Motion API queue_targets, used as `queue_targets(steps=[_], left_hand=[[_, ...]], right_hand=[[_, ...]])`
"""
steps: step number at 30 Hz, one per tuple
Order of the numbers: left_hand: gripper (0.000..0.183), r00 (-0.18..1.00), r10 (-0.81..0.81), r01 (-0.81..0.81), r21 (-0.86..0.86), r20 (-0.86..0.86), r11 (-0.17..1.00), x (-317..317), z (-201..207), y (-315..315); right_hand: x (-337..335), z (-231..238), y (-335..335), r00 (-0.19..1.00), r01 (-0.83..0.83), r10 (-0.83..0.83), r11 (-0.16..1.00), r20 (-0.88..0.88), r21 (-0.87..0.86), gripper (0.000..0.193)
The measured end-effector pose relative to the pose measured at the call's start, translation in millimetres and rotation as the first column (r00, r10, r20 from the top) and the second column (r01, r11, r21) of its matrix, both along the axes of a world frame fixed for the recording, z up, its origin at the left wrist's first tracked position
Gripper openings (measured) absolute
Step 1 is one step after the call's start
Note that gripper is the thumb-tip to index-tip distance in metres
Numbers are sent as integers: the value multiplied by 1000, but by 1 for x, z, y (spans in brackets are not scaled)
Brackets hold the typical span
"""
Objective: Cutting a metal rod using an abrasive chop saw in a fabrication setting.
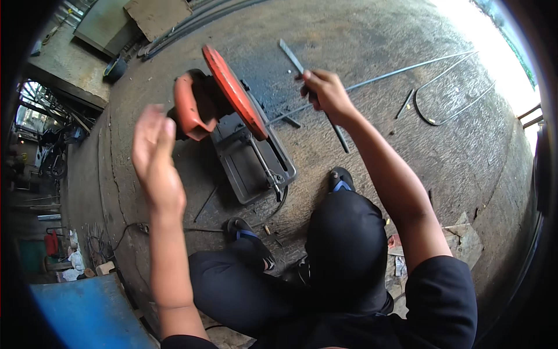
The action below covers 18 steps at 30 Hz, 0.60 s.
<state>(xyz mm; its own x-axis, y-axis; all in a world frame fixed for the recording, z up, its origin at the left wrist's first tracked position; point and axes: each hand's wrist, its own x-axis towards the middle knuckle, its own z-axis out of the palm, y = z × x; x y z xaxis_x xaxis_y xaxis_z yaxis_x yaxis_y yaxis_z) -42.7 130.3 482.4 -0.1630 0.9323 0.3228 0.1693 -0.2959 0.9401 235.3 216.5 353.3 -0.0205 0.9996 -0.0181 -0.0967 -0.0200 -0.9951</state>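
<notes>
My right hand (328, 96) is closed round a short grey metal bar (339, 138), which slants past both sides of the fist; its far end looks flat and lighter. To the left, my left hand (158, 154) is raised with the fingers stretched out, fingertips smeared by motion. It holds nothing and appears beside the orange handle (190, 110) of a cut-off saw; whether they touch I cannot tell. The saw has an orange blade guard (235, 93) and a grey base (244, 174) with a clamp screw (264, 163). A long thin rod (395, 72) runs rightward from the saw.
On the concrete floor at the right lie a bent rod loop (419, 110) and a short dark rod (405, 103). A cable (125, 232) trails at the left. A blue sheet (87, 314) fills the lower left, and flattened cardboard (465, 241) lies right of my knee.
</notes>
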Motion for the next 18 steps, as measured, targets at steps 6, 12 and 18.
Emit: queue_targets(steps=[6, 12, 18], left_hand=[[56, 953, 55, 140, -594, 298, 792, -27, -33, 90], [49, 973, 64, 84, -597, 222, 798, -30, -38, 112], [55, 975, 94, 45, -596, 199, 801, -22, -31, 104]], right_hand=[[-30, -161, -9, 937, -345, 306, 885, -166, -312, 31], [-48, -219, -8, 892, -412, 304, 852, -335, -322, 31], [-51, -218, -6, 863, -484, 378, 810, -336, -332, 32]])
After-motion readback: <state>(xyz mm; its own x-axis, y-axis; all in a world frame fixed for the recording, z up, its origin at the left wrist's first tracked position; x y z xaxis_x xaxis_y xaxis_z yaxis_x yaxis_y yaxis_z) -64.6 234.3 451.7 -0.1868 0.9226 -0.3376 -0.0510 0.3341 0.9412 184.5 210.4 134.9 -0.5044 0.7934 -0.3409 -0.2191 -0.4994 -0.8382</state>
